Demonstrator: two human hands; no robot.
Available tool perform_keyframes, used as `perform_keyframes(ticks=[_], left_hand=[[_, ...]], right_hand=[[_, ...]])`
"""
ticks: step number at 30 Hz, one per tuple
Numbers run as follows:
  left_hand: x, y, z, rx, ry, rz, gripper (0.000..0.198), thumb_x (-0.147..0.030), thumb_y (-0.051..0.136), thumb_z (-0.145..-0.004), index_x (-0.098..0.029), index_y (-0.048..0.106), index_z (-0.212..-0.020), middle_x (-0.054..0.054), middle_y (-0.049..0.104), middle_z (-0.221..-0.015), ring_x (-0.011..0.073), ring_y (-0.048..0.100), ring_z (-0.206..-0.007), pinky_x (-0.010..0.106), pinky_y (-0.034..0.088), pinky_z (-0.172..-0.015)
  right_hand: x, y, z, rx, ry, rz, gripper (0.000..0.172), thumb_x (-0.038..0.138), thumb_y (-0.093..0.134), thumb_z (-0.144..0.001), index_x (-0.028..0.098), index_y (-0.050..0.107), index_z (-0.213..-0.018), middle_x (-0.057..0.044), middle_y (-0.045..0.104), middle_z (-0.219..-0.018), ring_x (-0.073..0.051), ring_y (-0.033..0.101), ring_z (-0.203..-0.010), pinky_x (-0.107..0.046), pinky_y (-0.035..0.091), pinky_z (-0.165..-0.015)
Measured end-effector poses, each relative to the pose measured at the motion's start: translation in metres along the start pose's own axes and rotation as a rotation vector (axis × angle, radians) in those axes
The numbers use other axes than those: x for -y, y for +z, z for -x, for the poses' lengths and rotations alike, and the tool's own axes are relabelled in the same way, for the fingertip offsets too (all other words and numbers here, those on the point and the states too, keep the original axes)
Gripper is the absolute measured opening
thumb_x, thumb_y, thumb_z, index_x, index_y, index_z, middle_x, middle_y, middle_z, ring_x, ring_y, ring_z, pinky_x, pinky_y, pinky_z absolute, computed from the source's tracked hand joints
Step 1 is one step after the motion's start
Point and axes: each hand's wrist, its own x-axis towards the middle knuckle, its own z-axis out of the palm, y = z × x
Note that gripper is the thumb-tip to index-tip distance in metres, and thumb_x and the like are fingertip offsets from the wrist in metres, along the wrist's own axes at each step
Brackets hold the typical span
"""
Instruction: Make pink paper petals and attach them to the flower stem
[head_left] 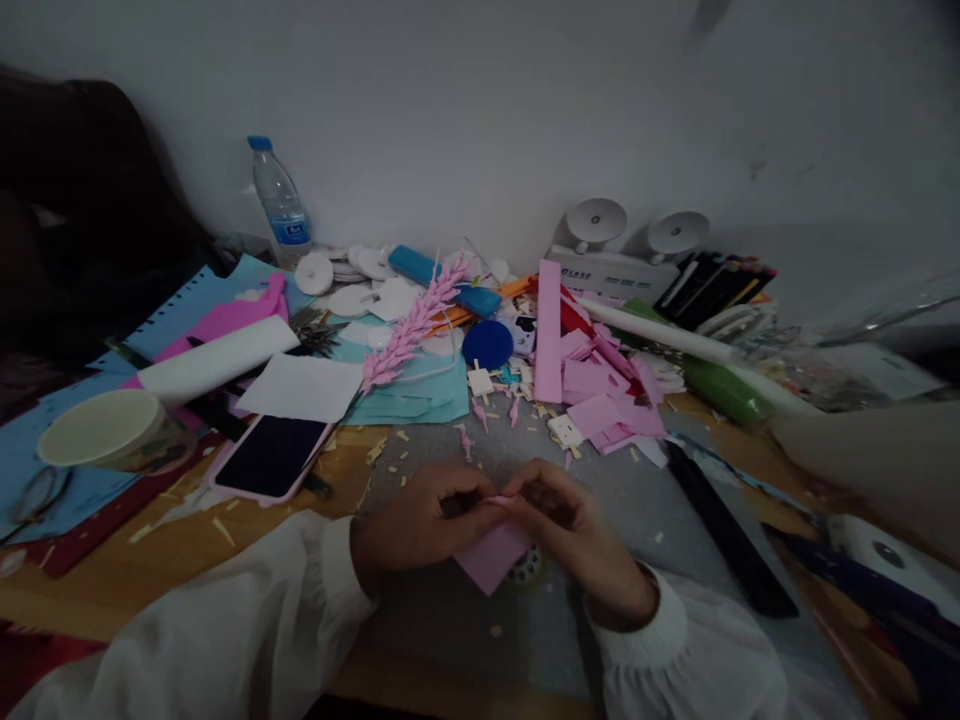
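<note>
A pink paper piece (493,558) hangs with one corner toward me, its upper edge pinched between both hands. My left hand (427,515) grips it from the left with thumb and fingers closed. From the right, my right hand (574,530) pinches the same edge, and the fingertips of the two hands nearly meet. That upper edge looks folded or rolled, though the fingers partly cover it. Just beyond the hands lie small twisted pink paper bits (466,444). Under the paper, a round disc with holes (526,568) shows on the grey mat (600,500).
Left are a phone (274,457), a paper cup (112,435) and a water bottle (281,200). A pink paper flower spike (412,335) lies behind, near a blue round lid (487,344). Pink sheets (600,390) are piled right of centre. A long black bar (731,530) lies at right.
</note>
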Motion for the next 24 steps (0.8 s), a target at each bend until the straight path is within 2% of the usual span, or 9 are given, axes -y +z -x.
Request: perform_keyframes(ticks=[7,11,20,24], left_hand=[[0.0069,0.0022,0.0003,0.007,0.054,-0.115,0.025,-0.030,0.052,-0.089,-0.015,0.063,-0.073,-0.002,0.057,-0.063,0.0107,0.049,-0.059,0.022,0.034,-0.056],[0.0038,0.0031,-0.0003,-0.008,0.042,-0.136,0.024,-0.031,0.051,-0.090,-0.016,0.065,-0.078,0.000,0.062,-0.068,0.0122,0.053,-0.063,0.023,0.037,-0.060],[0.0048,0.0014,-0.0020,0.025,-0.071,0.121,0.016,-0.026,0.050,-0.087,-0.016,0.063,-0.086,0.001,0.064,-0.080,0.0150,0.058,-0.075,0.024,0.044,-0.066],[0.0065,-0.0004,-0.0009,0.068,-0.074,0.182,0.016,-0.026,0.051,-0.088,-0.016,0.064,-0.089,0.001,0.063,-0.081,0.0138,0.056,-0.073,0.023,0.043,-0.064]], right_hand=[[-0.0025,0.0008,-0.0022,-0.029,0.047,0.068,0.031,0.047,0.071,-0.074,0.018,0.059,-0.077,0.002,0.056,-0.066,-0.012,0.052,-0.059,-0.023,0.040,-0.053],[-0.0017,-0.0006,-0.0032,-0.034,0.085,0.034,0.033,0.047,0.074,-0.071,0.018,0.059,-0.075,0.003,0.053,-0.063,-0.010,0.048,-0.055,-0.022,0.037,-0.050],[-0.0027,-0.0033,-0.0010,-0.031,0.054,-0.067,0.027,0.037,0.076,-0.071,0.017,0.060,-0.080,0.003,0.054,-0.068,-0.010,0.051,-0.059,-0.021,0.039,-0.053],[-0.0038,-0.0023,-0.0005,-0.017,0.037,-0.092,0.022,0.032,0.076,-0.073,0.017,0.061,-0.080,0.003,0.056,-0.067,-0.009,0.052,-0.060,-0.020,0.041,-0.055]])
